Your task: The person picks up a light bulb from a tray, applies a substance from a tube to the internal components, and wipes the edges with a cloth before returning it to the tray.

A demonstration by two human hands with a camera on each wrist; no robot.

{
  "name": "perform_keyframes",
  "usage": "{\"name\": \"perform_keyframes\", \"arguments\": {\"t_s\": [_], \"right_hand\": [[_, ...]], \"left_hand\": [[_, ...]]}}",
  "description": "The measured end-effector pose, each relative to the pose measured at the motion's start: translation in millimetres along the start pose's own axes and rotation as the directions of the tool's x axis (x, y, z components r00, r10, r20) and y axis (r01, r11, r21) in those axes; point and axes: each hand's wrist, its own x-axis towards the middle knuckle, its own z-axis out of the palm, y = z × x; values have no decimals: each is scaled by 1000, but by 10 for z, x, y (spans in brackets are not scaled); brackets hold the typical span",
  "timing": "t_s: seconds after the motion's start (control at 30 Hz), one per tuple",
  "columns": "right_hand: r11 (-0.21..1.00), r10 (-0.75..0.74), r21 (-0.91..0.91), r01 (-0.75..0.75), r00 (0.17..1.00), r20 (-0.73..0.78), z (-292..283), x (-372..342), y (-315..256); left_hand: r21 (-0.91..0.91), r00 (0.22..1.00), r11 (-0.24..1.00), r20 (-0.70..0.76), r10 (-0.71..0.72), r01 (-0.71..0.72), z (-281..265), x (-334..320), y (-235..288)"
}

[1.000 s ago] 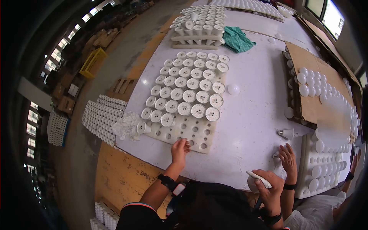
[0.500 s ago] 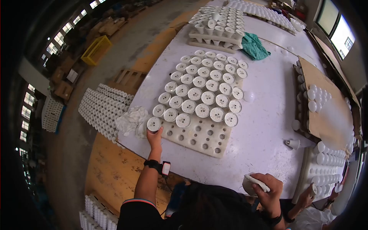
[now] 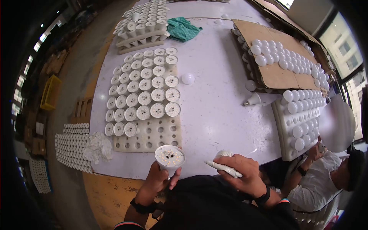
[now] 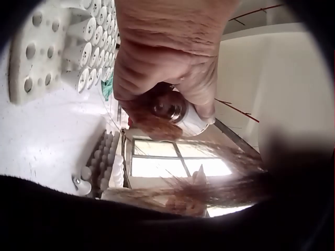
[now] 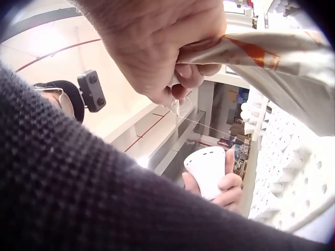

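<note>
My left hand [image 3: 155,180] grips a white LED bulb body [image 3: 170,157] from below, in front of the table edge. Its round board with small yellow chips faces up, and its metal screw base [image 4: 178,109] shows under the palm in the left wrist view. To its right, my right hand [image 3: 247,172] squeezes a soft white bag [image 3: 224,168] with orange print between fingers and thumb. A thin strand [image 5: 209,127] hangs near that hand in the right wrist view. Beyond the left hand, rows of similar bulb bodies [image 3: 144,98] stand in a holed foam tray [image 3: 153,134].
A crumpled white cloth [image 3: 98,147] lies left of the tray. One round bulb cover [image 3: 188,79] and a lying bulb [image 3: 252,100] are on the table [image 3: 214,115]. Trays of domed bulbs [image 3: 303,124] stand at right, beside another person [image 3: 314,180].
My left hand took the tilted bulb body from beside the cloth and brought it back toward me, face up. My right hand with the bag came nearer to it. The head view swung right.
</note>
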Motion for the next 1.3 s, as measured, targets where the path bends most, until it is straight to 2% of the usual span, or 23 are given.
{"name": "perform_keyframes", "arguments": {"t_s": [0.07, 0.1, 0.13, 0.2, 0.23, 0.33, 0.37, 0.4, 0.47, 0.5, 0.6, 0.67, 1.2, 1.3], "right_hand": [[999, -27, -30, 28, 998, 59, -75, -23, -27], [995, -94, -21, 95, 995, 27, -76, -36, 15], [996, -83, -27, 83, 997, 7, -94, -48, 28], [986, -149, -72, 150, 989, 15, -119, -66, 50], [975, -195, -110, 194, 981, 9, -118, -77, 78], [970, -219, -112, 217, 976, -7, -121, -90, 98], [971, -215, -111, 213, 976, -8, -129, -87, 95], [971, -207, -122, 205, 978, -2, -143, -81, 83], [971, -198, -135, 197, 980, 3, -147, -83, 81], [970, -204, -136, 203, 979, 4, -141, -85, 90], [969, -200, -139, 202, 979, 32, -142, -83, 88], [970, -191, -139, 198, 980, 60, -134, -83, 83], [955, -200, -209, 211, 977, 76, -108, -107, 110], [946, -211, -237, 222, 975, 72, -113, -112, 114]], "left_hand": [[87, 973, 978, 117, -200, 191, 208, 2, 53], [45, 960, 976, 173, -218, 213, 241, 7, 20], [58, 955, 972, 185, -234, 227, 311, 25, 38], [-109, 907, 901, 77, -413, 420, 471, 31, 106], [-84, 926, 925, 98, -364, 372, 460, 25, 57], [33, 927, 937, 135, -350, 349, 400, -33, 23], [-50, 938, 947, 167, -305, 316, 423, -7, -26], [-50, 937, 946, 166, -307, 319, 422, 15, -37], [-213, 879, 857, 209, -428, 468, 429, 65, -44], [-214, 879, 857, 210, -429, 469, 443, 68, -43], [-233, 887, 856, 144, -439, 461, 503, 54, -19], [-202, 920, 898, 91, -381, 392, 531, 47, -5], [-114, 922, 918, 120, -368, 381, 518, 53, 4], [-63, 932, 930, 49, -360, 362, 531, 37, 27]]}}
